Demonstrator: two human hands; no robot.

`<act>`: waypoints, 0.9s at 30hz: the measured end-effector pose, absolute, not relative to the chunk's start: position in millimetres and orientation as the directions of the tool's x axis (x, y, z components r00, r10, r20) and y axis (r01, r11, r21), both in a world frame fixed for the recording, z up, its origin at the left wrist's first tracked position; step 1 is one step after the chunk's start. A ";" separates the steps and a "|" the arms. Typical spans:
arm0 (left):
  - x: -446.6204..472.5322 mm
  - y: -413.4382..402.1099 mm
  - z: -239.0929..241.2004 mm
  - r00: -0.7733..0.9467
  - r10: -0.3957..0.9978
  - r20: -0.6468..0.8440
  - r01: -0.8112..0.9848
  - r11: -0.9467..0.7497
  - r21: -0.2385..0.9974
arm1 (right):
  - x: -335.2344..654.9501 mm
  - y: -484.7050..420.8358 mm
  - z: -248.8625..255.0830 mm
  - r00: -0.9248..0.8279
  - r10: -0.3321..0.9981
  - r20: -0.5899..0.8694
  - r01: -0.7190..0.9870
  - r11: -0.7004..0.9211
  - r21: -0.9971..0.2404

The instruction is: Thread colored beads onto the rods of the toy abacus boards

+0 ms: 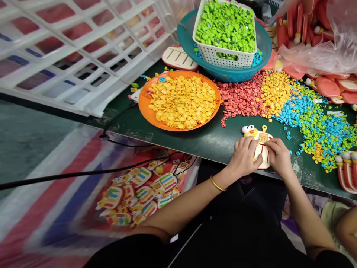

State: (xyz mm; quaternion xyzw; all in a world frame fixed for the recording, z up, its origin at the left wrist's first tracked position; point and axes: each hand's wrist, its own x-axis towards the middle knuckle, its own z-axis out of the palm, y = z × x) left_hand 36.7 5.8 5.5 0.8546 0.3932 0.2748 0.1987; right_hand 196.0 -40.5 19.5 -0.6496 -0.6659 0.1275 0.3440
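A cream toy board [265,158] with a duck-like head, bulging white eyes and red slots lies near the table's front edge. My left hand [244,155] grips its left side, fingers curled over the board and thumb along the lower part. On the right side, my right hand [279,155] has its thumb and fingertips pressed together at the slots; whatever is between them is hidden. A yellow loop [264,128] sticks out at the board's top. Just beyond lie heaps of small red pieces [242,95], yellow pieces [276,89] and blue pieces [295,109].
An orange plate [143,108] of yellow pieces stands left on the green table [122,128]. Behind it, a white basket [206,56] of green pieces sits in a teal basin [184,35]. Red toy boards [329,87] are piled right. Filled toy boards [145,193] lie below, left.
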 end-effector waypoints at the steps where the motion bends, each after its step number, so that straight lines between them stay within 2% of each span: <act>1: 36.4 6.0 5.5 0.540 0.777 0.323 0.560 -0.618 0.552 | 194.5 -38.6 21.0 0.061 0.960 0.272 0.761 0.132 -0.635; 4: 35.4 6.1 5.9 0.548 0.760 0.350 0.537 -0.640 0.549 | 199.1 -27.4 20.8 0.058 0.974 0.219 0.666 0.125 -0.735; 6: 35.0 5.4 5.3 0.540 0.761 0.359 0.531 -0.639 0.556 | 210.6 -10.0 17.1 0.207 0.952 0.226 0.597 0.060 -0.800; 8: 34.9 4.1 4.0 0.520 0.770 0.370 0.538 -0.631 0.559 | 224.6 16.3 12.8 0.355 0.898 0.261 0.610 -0.011 -0.792; 9: 34.7 3.4 3.4 0.509 0.774 0.376 0.545 -0.628 0.555 | 230.9 31.0 11.3 0.373 0.884 0.281 0.655 -0.036 -0.755; 13: 32.3 2.8 3.8 0.506 0.764 0.400 0.564 -0.644 0.517 | 244.9 68.0 14.3 0.236 0.941 0.244 0.804 -0.047 -0.593; 15: 30.6 5.0 6.9 0.584 0.703 0.406 0.523 -0.708 0.474 | 246.9 61.8 19.0 0.239 0.950 0.203 0.777 -0.062 -0.627; 18: 30.2 9.9 12.4 0.728 0.569 0.383 0.409 -0.808 0.424 | 245.8 31.0 22.6 0.240 0.966 0.094 0.635 -0.083 -0.768; 20: 32.0 11.8 14.0 0.743 0.557 0.370 0.389 -0.810 0.439 | 240.6 10.0 21.5 0.244 0.966 0.090 0.606 -0.080 -0.792; 23: 35.9 10.2 12.0 0.669 0.645 0.369 0.452 -0.748 0.486 | 227.6 -9.9 18.1 0.268 0.938 0.219 0.731 -0.050 -0.681; 27: 38.7 5.0 5.9 0.522 0.759 0.389 0.545 -0.648 0.532 | 212.9 -28.4 17.2 0.127 0.951 0.282 0.857 0.038 -0.514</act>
